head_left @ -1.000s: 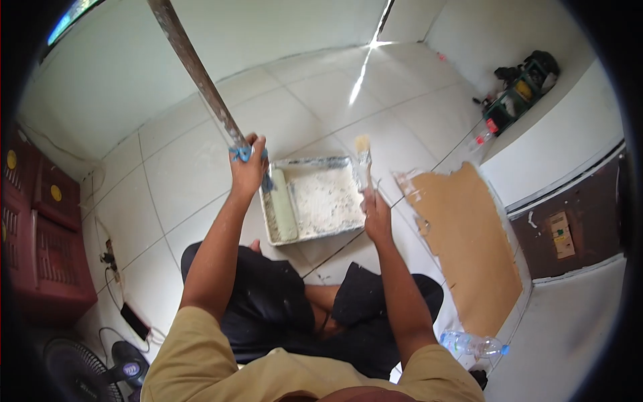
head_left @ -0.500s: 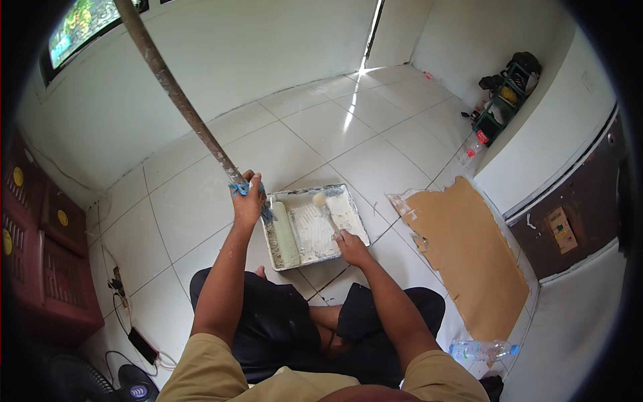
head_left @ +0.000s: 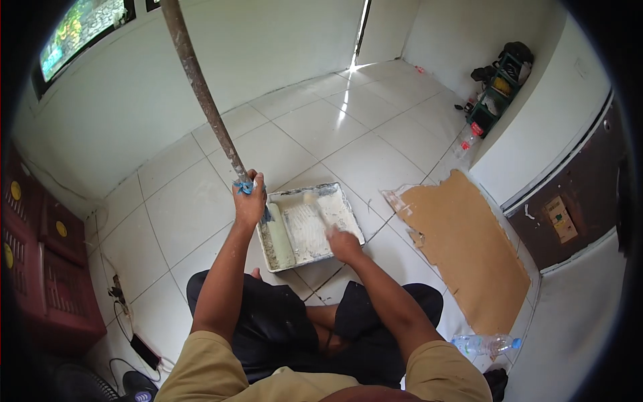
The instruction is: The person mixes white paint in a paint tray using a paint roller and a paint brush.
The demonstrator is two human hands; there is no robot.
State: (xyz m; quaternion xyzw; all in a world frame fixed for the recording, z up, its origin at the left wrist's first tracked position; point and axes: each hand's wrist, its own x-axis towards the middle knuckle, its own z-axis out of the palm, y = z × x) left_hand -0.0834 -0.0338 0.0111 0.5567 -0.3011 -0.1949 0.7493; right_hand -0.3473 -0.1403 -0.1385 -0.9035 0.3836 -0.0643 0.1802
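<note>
White tiled floor is seen bearing a paint tray. Roller pole is gripped by the closed left hand; a paintbrush is clasped by the right hand over the tray

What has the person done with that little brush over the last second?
The right hand brought the paintbrush down from upright in the air into the paint tray. The left hand stays gripping the long pole, the roller resting in the tray.
</note>
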